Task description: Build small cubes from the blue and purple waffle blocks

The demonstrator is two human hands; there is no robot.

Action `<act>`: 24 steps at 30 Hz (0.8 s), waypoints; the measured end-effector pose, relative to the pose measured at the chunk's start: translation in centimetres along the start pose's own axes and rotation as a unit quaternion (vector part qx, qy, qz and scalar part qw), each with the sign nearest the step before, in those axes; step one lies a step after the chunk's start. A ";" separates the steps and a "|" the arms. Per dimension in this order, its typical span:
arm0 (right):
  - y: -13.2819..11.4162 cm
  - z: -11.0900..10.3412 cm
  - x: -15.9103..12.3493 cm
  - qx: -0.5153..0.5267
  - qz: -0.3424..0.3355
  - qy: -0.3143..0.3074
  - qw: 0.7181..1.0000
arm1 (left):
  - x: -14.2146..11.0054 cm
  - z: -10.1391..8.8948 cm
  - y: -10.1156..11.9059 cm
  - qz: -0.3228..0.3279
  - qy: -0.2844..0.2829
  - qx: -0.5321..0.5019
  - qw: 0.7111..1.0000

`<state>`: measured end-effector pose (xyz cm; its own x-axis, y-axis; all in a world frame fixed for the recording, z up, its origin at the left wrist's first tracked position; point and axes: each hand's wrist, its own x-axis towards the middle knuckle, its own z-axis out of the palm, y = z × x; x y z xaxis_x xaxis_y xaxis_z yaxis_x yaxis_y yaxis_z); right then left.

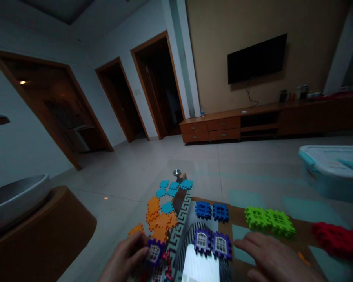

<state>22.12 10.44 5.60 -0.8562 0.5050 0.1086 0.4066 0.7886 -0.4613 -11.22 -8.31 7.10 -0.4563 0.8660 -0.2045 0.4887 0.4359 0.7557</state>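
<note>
Hands apart, the left hand (pixel 123 256) apparently gripping a purple plastic window tile (pixel 154 251) in dim light, the right hand (pixel 270 256) open beside two joined purple tiles (pixel 213 243).

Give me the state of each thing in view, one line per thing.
left hand, curled against the tile
purple window tile, under the left hand's fingers
right hand, open, fingers spread
green interlocking tiles, joined pair lying flat
orange interlocking tiles, joined in a cluster
wall-mounted TV, screen dark
cabinet drawers, shut
plastic storage bin, lid on
</note>
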 end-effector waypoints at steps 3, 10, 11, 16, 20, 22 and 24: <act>-0.1 -0.4 0.0 -0.008 0.008 0.011 1.000 | 3.0 3.7 2.0 0.029 -0.016 -0.092 0.995; 0.7 -0.6 -0.5 0.010 0.044 0.025 0.999 | 6.9 9.4 5.2 -0.004 -0.098 -0.211 0.973; 0.8 -0.7 -0.5 0.011 0.048 0.021 0.999 | 7.0 9.7 5.4 -0.002 -0.104 -0.213 0.972; 0.5 -1.2 -0.2 0.008 0.047 0.024 0.999 | 7.7 10.0 5.7 -0.005 -0.121 -0.198 0.973; 0.4 -1.3 -0.2 0.010 0.049 0.032 0.998 | 8.0 10.0 5.6 -0.020 -0.135 -0.184 0.973; 0.5 -1.2 -0.4 0.012 0.051 0.040 0.998 | 8.1 10.2 5.4 -0.027 -0.136 -0.169 0.976; 0.6 -1.2 -0.5 0.013 0.051 0.045 0.998 | 8.2 10.4 5.1 -0.028 -0.129 -0.138 0.982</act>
<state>23.20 11.07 6.30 -0.7778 0.6130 0.1388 0.4809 0.7227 -0.4964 -4.74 3.52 2.81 -0.2558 0.8917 -0.3734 0.2314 0.4315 0.8719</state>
